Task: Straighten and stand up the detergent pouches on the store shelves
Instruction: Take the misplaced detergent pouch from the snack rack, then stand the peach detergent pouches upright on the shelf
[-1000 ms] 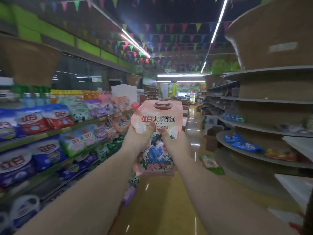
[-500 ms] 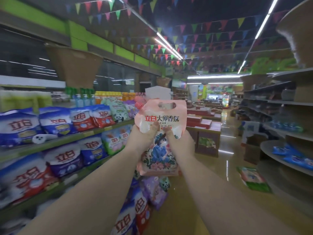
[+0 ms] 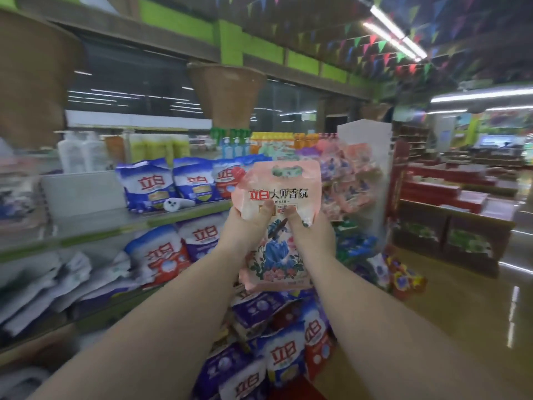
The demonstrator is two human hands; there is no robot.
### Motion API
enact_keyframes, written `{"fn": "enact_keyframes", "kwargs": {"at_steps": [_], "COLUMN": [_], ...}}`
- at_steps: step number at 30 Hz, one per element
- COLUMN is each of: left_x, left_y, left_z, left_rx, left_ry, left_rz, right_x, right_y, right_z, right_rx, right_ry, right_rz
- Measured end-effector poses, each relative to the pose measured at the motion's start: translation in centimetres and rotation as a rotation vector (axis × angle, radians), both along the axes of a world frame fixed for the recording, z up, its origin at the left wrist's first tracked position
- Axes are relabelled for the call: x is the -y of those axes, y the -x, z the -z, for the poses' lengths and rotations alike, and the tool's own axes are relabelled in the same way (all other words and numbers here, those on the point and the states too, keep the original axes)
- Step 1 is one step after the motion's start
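Since a second ago the view has swung left, so the detergent shelves (image 3: 121, 223) now fill the background instead of the open aisle, while the pink pouch (image 3: 278, 226) sits in the same two-handed hold at chest height, upright, well in front of the shelving. On the left, blue and red bags (image 3: 147, 183) stand on the upper shelf; lower ones slump. Next, the left hand (image 3: 245, 226) grips the pouch's left side, thumb pressed on its front. Further right, the right hand (image 3: 313, 235) pinches the other side likewise. Judging by the dimpled film under both thumbs, this pouch is soft, liquid-filled and probably slick; it should handle best held at the sides or by the top handle cutout, with its flat base set down first.
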State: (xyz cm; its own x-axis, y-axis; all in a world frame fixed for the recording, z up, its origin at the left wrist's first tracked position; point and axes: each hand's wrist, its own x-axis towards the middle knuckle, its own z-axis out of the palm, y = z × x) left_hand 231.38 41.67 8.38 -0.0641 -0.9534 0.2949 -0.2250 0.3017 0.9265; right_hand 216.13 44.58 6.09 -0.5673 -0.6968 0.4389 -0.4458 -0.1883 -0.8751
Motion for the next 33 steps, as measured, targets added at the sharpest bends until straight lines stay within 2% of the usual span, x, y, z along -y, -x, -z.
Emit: {"fn": "enact_keyframes", "kwargs": {"at_steps": [9, 17, 21, 33], "left_x": [5.1, 7.2, 6.8, 4.0], "left_y": [-4.2, -6.9, -8.5, -16.4], "left_z": [0.0, 0.1, 0.1, 0.2], "left_rx": [0.004, 0.029, 0.065, 0.024], "left_ry": [-0.053, -0.059, -0.041, -0.044], "left_rz": [-0.287, -0.537, -0.633, -0.832], "right_x": [10.4, 15.6, 16.7, 15.8], "right_y": [-4.1, -7.4, -10.0, -19.3], "right_z": [1.2, 0.6, 1.0, 1.0], "right_rx": [0.013, 0.020, 0.037, 0.052], "right_ry": [-0.008, -0.008, -0.015, -0.038], "right_rz": [-0.266, -0.498, -0.578, -0.784]}}
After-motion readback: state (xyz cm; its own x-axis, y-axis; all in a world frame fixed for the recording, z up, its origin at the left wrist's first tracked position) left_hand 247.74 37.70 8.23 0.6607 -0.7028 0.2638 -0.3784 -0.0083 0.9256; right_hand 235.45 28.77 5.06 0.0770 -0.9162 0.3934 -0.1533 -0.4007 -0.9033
